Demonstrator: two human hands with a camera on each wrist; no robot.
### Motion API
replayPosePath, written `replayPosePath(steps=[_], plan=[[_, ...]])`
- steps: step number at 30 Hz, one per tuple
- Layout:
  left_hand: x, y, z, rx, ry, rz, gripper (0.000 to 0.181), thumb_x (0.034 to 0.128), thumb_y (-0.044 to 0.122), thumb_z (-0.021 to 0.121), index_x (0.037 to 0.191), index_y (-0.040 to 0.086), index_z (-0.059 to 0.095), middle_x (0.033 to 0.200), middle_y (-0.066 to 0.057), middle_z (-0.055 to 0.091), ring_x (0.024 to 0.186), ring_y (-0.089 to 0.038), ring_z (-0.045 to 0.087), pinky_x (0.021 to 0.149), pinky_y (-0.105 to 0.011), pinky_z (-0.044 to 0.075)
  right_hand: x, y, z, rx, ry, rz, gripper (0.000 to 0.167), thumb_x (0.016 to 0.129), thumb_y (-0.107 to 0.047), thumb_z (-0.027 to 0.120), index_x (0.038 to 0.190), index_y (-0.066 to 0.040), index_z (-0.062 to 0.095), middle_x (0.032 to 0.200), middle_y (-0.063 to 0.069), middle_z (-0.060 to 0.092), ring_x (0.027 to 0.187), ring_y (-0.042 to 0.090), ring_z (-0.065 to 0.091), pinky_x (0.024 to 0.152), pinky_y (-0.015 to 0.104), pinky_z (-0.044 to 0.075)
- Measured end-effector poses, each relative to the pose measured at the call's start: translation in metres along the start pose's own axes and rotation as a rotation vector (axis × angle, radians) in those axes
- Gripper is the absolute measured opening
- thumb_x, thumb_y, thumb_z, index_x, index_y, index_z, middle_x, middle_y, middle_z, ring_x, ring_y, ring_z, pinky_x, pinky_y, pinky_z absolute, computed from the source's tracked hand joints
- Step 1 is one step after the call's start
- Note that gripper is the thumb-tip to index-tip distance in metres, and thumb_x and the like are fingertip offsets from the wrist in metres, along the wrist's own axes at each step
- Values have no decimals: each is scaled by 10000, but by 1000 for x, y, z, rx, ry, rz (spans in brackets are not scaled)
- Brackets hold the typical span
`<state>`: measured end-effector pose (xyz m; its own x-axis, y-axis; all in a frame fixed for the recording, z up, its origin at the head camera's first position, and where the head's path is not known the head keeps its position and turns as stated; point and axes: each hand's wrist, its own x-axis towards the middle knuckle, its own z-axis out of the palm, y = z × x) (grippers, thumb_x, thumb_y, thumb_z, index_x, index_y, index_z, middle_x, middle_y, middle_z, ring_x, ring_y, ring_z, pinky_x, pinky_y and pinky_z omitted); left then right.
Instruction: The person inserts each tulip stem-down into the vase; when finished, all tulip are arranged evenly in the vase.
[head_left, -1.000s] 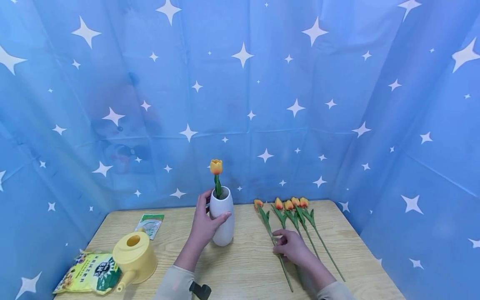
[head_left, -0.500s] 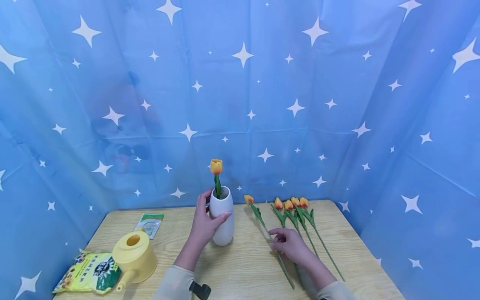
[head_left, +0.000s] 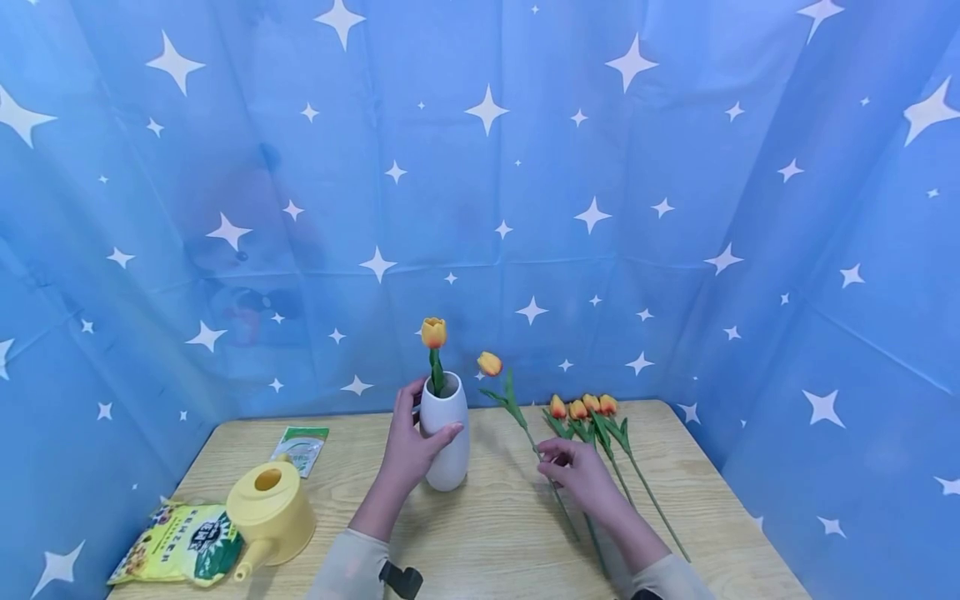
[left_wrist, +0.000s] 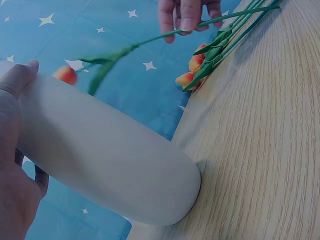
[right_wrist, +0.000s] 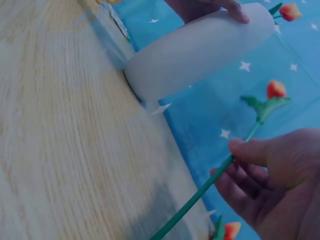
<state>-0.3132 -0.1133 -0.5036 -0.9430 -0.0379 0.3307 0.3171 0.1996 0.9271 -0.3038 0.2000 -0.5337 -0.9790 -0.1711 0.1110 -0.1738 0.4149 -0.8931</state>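
Observation:
A white vase [head_left: 447, 442] stands upright on the table, and one yellow-orange tulip [head_left: 433, 333] rises from its mouth. My left hand [head_left: 411, 446] grips the vase around its upper side, thumb across the front; the left wrist view shows the vase wall [left_wrist: 110, 145] close up. My right hand [head_left: 581, 479] pinches the green stem of a second tulip [head_left: 490, 364] between thumb and fingers. In the right wrist view that stem [right_wrist: 200, 192] slants past the fingertips, its bloom tilted toward the vase. Several more tulips [head_left: 592, 406] lie on the table beyond the right hand.
A yellow watering can [head_left: 272, 512] stands at the table's left, beside a yellow-green bag [head_left: 180, 546]. Behind the can lies a small green-and-white packet [head_left: 300, 450]. A blue curtain with white stars [head_left: 487, 208] hangs around the wooden table [head_left: 495, 542].
The right hand has pinched the stem and raised the leftmost tulip off the table, its bloom moving up and left toward the vase. The left hand and vase have stayed put.

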Motion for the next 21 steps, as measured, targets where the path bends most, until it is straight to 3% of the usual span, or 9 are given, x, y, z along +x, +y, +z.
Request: replayPosePath(steps=[12,16,21], plan=[[0,-1,0,2,4,-4,901,920,362,939,1639,318,399,1592,12,452,1456,-358,498,1106,-729,499,3,-18,-1,-6,116,-18,164,1028,-82,792,1188,-110,815,1011,4,743,946,188,684,781,322,604],[0,0,0,3,6,-3,899,921,366,938,1639,313,400,1591,10,452,1460,-353,498,1113,-725,495,4,-21,-2,14,139,-49,127,1028,-92,796,1152,-114,808,1018,4,755,978,187,690,814,299,588],[0,-1,1,-8,5,-3,895,919,349,942,1636,317,408,1589,9,455,1456,-356,500,1114,-730,491,5,-24,0,114,127,-85,67,1033,-25,768,1091,-52,751,1048,95,763,1000,210,737,857,336,656]])
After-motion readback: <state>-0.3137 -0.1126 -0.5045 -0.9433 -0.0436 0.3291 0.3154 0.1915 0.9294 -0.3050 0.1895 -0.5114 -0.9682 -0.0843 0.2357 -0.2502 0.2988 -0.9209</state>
